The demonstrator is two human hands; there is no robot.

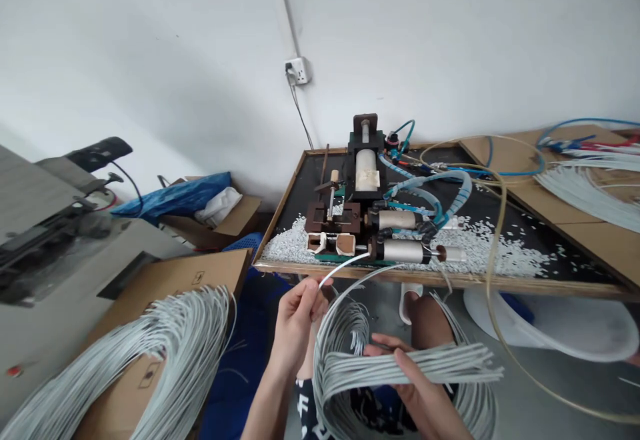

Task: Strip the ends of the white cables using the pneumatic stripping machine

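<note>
Holding wires (450, 364) over F-lettered shorts (306, 411)

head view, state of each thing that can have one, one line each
left hand: pinching the single cable
single cable: bent, upper end at the machine
right hand: holding the cable bundle
cable bundle: looped, ends to the right
machine: on or off, cannot tell
white bits: scattered over the bench
plug: in the wall socket
cable pile: bent over, lying on cardboard
blue plastic: crumpled
</note>
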